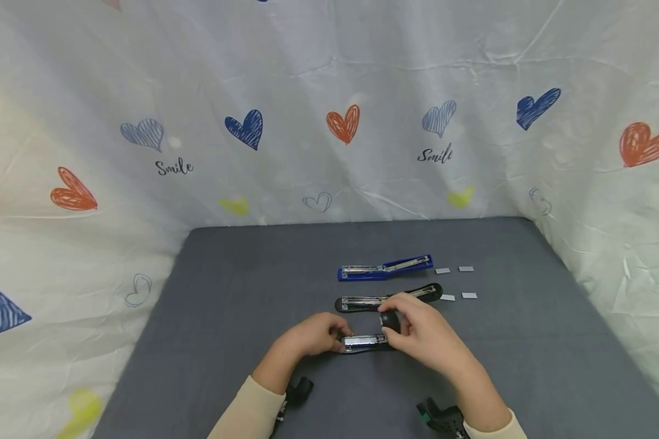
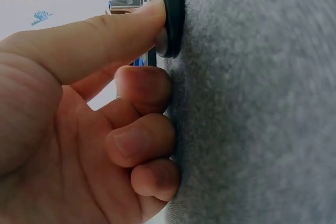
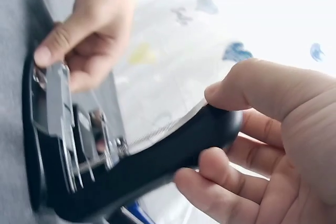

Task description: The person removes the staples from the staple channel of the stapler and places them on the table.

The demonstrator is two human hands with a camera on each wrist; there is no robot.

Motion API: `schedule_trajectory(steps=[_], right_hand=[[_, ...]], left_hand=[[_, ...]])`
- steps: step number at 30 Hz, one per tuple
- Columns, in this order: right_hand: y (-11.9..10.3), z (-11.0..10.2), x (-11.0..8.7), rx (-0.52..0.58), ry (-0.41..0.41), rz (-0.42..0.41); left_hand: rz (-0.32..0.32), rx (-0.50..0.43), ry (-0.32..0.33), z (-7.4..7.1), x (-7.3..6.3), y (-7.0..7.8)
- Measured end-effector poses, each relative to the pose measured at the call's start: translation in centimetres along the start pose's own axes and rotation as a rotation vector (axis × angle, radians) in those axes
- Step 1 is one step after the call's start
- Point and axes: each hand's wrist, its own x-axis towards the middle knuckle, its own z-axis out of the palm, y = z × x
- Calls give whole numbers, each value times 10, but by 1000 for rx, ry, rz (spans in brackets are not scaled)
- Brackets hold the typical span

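A black stapler point(image 1: 365, 342) with a metal magazine lies nearest me on the grey table, its lid swung up at the right. My left hand point(image 1: 320, 332) pinches the left end of its base point(image 2: 175, 14) between thumb and finger, low against the tabletop. With thumb and fingers, my right hand point(image 1: 420, 326) grips the tip of the raised lid point(image 3: 173, 156). The right wrist view shows a spring along the lid's inside and the silver magazine point(image 3: 56, 100) over the base. Whether staples lie inside the magazine cannot be seen.
Behind it lies a second black stapler point(image 1: 359, 303), opened out, partly covered by my right hand. Farther back is a blue stapler point(image 1: 362, 272), also opened out. Several pale staple strips, such as one strip point(image 1: 466, 268), lie to their right. A printed curtain point(image 1: 291, 171) hangs behind the table.
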Motion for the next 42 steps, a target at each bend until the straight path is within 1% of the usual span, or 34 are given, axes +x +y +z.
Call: schedule_trajectory(steps=[2,5,7,11,15,23,26,29,32,34,36,42], right_hand=[[3,-6,-5,19,11,23],[6,-12,-10,46,19,33],[8,-15,-13,68,23,24],[14,-19,-17,61,46,-6],[20,-22,-23,-5,72,-12],[34,-33,-41,-170,132,23],[38,-35,-47,-236,118,68],[41,-35,-51,-296,82,113],[42,-34,-54,-330,63,130],[42,-33,-54,-339,66,127],[41,-32,-52,-343,88,108],[34,-20,-44,-365,208,36]], left_hand=[[-2,-7,5,0,-1,0],[-8,-15,7,1,-2,0],[-11,-15,9,1,-2,-1],[-14,-19,9,2,-2,-2],[-15,-26,8,2,-2,-3],[-35,-50,7,1,-5,-3],[-37,-49,7,1,-5,-4],[-41,-45,4,1,-4,-4],[-40,-46,4,1,-4,-4],[-42,-46,3,1,-4,-3],[-40,-46,3,1,-4,-2],[-31,-43,3,0,-3,-2]])
